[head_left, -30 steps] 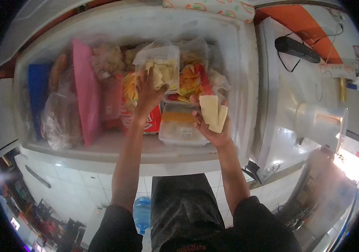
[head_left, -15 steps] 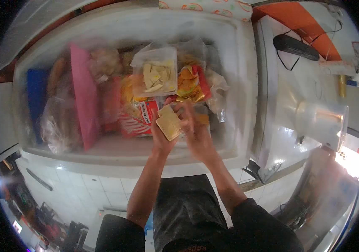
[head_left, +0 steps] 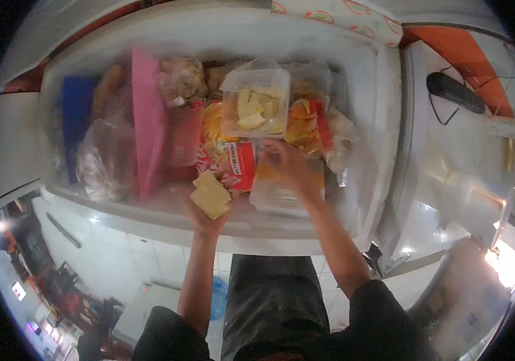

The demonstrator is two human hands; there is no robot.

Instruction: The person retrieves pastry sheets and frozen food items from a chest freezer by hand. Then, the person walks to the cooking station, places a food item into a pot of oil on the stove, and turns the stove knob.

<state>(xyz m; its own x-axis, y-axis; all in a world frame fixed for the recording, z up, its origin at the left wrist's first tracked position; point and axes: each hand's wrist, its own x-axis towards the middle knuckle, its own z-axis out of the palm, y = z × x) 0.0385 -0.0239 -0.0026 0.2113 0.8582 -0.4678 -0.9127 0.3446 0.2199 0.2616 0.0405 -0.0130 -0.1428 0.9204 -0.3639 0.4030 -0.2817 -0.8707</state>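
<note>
Pale yellow slices (head_left: 210,196) – at least two, overlapping and slightly askew – lie in the left hand (head_left: 207,220), flat side up. Grip there: hand cupped around the slices and closed enough to hold them; most of its fingers are hidden beneath. Right hand (head_left: 281,161): fingers partly curled, blurred; cannot tell whether the tips meet or pinch anything.

Positions, taken from the grips. Just beyond the right fingers, away from the body: clear tub (head_left: 229,102) with loose pale pieces (head_left: 256,108) inside. Between the two hands: red packet (head_left: 244,167). Below the right wrist: translucent container (head_left: 269,194). Nearer the body than the left grip: front rim of the white chest (head_left: 119,212).

Handling notes (judgement): left palm best held level, since the upper slice overhangs and could slide. Support from below, light thumb pressure at the edge – thin slices would likely crack if squeezed. Right fingertips should take a single piece by its edges, clear of the tub's wall.
</note>
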